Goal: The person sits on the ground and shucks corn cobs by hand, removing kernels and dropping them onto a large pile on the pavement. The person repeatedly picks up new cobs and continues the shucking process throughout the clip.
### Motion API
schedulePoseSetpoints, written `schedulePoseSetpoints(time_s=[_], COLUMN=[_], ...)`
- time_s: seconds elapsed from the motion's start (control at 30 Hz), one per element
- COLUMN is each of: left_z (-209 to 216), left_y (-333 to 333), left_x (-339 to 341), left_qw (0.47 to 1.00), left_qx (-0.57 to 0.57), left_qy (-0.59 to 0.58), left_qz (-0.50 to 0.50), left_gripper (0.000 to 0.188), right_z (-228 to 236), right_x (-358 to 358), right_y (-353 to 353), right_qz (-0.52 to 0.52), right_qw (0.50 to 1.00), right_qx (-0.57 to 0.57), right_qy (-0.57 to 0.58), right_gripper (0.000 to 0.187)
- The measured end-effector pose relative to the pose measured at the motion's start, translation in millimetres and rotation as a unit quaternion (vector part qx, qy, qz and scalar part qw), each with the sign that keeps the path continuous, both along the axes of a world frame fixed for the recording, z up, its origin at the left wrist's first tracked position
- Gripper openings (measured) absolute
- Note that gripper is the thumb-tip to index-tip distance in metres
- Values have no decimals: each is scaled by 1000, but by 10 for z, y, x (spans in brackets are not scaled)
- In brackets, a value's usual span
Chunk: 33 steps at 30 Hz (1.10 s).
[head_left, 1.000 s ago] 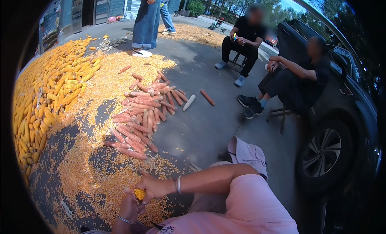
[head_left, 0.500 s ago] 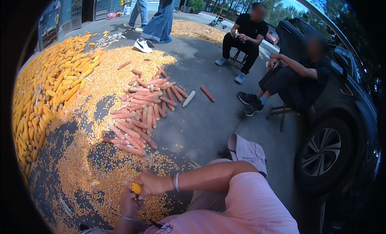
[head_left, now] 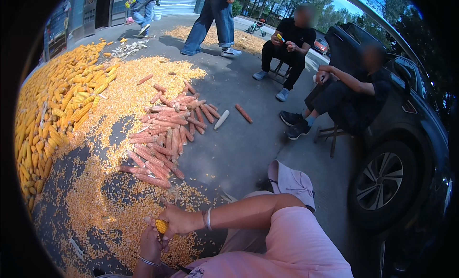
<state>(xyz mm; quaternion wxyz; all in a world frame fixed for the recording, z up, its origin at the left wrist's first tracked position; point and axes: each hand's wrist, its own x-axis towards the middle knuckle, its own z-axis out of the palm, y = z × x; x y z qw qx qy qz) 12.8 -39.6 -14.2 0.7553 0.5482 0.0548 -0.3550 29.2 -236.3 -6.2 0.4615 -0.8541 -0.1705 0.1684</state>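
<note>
A partly shelled ear of corn (head_left: 161,226) sits between my two hands, yellow kernels showing on one end and a bare pinkish stretch on the other. My right hand (head_left: 179,220) is closed around it from the right. Below, my left hand (head_left: 151,241) grips it too, fingers curled against the ear; its exact finger placing is partly hidden. Loose corn kernels (head_left: 103,206) cover the ground beneath both hands. Just beyond lies a heap of bare reddish corncobs (head_left: 165,130).
A big pile of unshelled yellow corn (head_left: 71,94) rises at the left. One pale cob (head_left: 222,119) and a red cob (head_left: 244,113) lie apart. Two people sit on stools at the right, near a dark car (head_left: 406,134). Other people walk at the far side.
The walking people have stepped on: one moved right, the other farther away to the left. My hands stay close together on the ear, shifting only slightly. The view has tilted a little.
</note>
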Motion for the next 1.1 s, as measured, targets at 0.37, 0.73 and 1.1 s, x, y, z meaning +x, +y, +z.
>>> schedulePoseSetpoints(time_s=[0.37, 0.73, 1.1], left_z=[-112, -43, -21], left_y=[10, -14, 88], left_x=[-16, -31, -25], left_qw=[999, 995, 998], left_qx=[19, 73, 32], left_qy=[-20, -45, -31], left_qz=[21, 47, 37], left_gripper=[18, 17, 16], right_z=[203, -43, -71], right_x=[-90, -86, -48], right_y=[67, 146, 126], right_qz=[19, -54, -32], right_qw=[999, 992, 998], right_qx=[-37, -48, -17], right_qy=[0, -99, -44], right_gripper=[35, 36, 38])
